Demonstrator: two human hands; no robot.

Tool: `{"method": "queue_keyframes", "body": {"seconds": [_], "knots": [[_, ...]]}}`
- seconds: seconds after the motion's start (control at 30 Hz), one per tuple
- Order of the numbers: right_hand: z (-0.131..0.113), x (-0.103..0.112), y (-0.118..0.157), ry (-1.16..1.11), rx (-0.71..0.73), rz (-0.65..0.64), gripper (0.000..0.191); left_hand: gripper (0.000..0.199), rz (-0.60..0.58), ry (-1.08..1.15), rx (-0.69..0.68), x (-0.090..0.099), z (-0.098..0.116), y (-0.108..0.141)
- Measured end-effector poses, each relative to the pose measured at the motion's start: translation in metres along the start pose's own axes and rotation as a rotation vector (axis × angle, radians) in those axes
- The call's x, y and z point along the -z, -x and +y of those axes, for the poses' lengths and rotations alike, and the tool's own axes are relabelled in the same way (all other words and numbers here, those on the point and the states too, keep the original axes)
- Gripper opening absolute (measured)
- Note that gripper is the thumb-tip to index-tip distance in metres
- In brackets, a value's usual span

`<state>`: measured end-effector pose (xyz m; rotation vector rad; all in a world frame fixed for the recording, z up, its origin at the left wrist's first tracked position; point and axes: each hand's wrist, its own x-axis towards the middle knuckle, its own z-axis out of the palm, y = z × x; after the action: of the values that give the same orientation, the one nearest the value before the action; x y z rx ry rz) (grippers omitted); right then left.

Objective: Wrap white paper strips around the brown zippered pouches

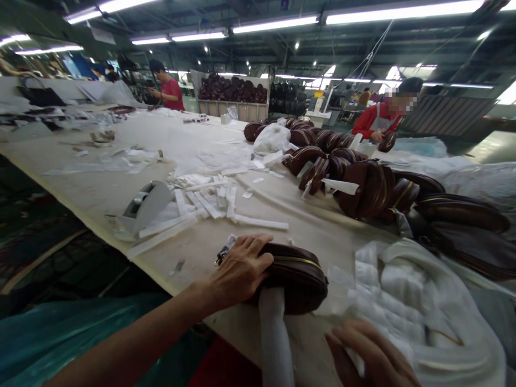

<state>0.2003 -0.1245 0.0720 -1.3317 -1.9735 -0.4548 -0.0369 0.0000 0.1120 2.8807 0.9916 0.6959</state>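
Observation:
A dark brown bag (300,279) with a gold zipper lies near the front edge of the table. Its left end is gripped by my left hand (244,269), with the fingers over the top. Metal hardware in clear wrap shows just left of that hand. From beneath the bag a white strip of wrapping (276,333) hangs toward me. My right hand (368,352) is at the bottom, apart from the bag, fingers spread and slightly curled, beside a heap of white foam wrap (407,285); nothing shows in it.
Many brown bags (363,185) are piled at the right. Paper strips (213,201) and a tape dispenser (147,207) lie to the left on the pale table (193,142). One person (171,91) stands at the far left, another (381,118) across the table, holding a bag.

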Motion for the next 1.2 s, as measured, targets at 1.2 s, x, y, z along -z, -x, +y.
{"method": "queue_keyframes", "body": {"seconds": [1.2], "knots": [[0.068, -0.119, -0.141, -0.081, -0.067, -0.641, 0.028, 0.014, 0.346, -0.093, -0.065, -0.039, 0.014, 0.032]]}}
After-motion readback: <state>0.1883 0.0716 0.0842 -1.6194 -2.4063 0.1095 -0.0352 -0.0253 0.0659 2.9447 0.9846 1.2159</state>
